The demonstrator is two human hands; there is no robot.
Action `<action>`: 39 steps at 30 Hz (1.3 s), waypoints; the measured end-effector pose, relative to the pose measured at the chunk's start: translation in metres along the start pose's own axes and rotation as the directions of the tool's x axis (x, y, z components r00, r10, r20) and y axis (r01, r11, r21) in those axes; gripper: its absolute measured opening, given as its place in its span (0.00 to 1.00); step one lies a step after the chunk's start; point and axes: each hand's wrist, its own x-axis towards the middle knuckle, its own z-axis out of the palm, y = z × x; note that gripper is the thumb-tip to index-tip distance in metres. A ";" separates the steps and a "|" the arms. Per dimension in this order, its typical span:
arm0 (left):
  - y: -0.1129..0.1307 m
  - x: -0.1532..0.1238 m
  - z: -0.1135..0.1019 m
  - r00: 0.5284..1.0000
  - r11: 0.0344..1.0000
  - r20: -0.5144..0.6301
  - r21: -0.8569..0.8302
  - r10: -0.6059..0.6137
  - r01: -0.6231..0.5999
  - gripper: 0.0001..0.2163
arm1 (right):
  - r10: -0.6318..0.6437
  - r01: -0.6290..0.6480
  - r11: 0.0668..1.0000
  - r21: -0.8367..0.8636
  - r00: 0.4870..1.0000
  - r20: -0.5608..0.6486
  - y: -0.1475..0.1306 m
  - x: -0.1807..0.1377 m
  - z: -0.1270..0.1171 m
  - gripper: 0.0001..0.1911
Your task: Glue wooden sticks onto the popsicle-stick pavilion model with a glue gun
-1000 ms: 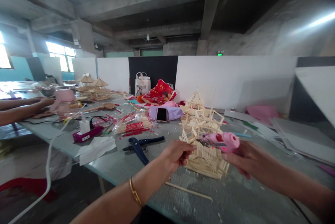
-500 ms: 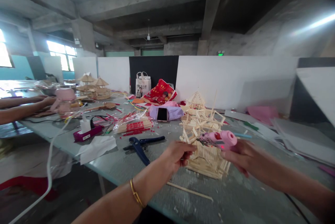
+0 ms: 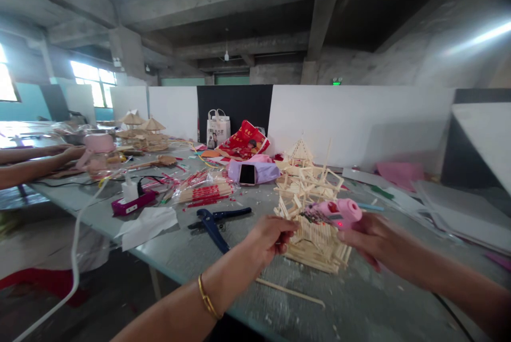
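A tiered tower model built of thin wooden sticks (image 3: 309, 209) stands on the grey table (image 3: 359, 299). My left hand (image 3: 269, 238), with a gold bangle on its wrist, is pinched at the model's lower left side, fingers closed on a small stick piece. My right hand (image 3: 373, 241) grips a pink glue gun (image 3: 333, 213), whose nozzle points left at the model close to my left fingertips. One loose long stick (image 3: 289, 291) lies on the table in front of the model.
Blue pliers (image 3: 215, 222), white tissue (image 3: 147, 225), red-tipped stick bundles (image 3: 203, 190), a phone on a purple pouch (image 3: 249, 173) and a magenta power strip (image 3: 131, 203) lie left. Another person's arms (image 3: 32, 163) reach in at far left. White partitions (image 3: 359, 123) stand behind.
My right hand has drawn the glue gun slightly left and lower against the model. My left hand stays pinched at the model's lower left.
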 end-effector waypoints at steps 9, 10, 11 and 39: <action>-0.002 0.001 0.000 1.000 1.000 0.002 -0.006 0.001 -0.001 0.11 | 0.014 -0.014 1.000 -0.022 1.000 -0.001 0.003 0.002 0.002 0.22; -0.003 0.001 0.000 1.000 1.000 -0.001 -0.009 0.004 -0.004 0.11 | 0.013 -0.013 0.999 -0.030 1.000 -0.001 0.003 0.001 0.001 0.23; -0.002 0.001 0.000 1.000 1.000 -0.003 -0.011 0.007 -0.007 0.11 | 0.010 -0.010 0.999 -0.036 1.000 0.002 0.003 0.001 0.001 0.23; -0.001 0.004 -0.003 0.999 1.000 0.024 0.000 -0.024 0.024 0.16 | -0.010 0.006 0.999 0.046 0.995 0.096 0.003 0.002 -0.002 0.27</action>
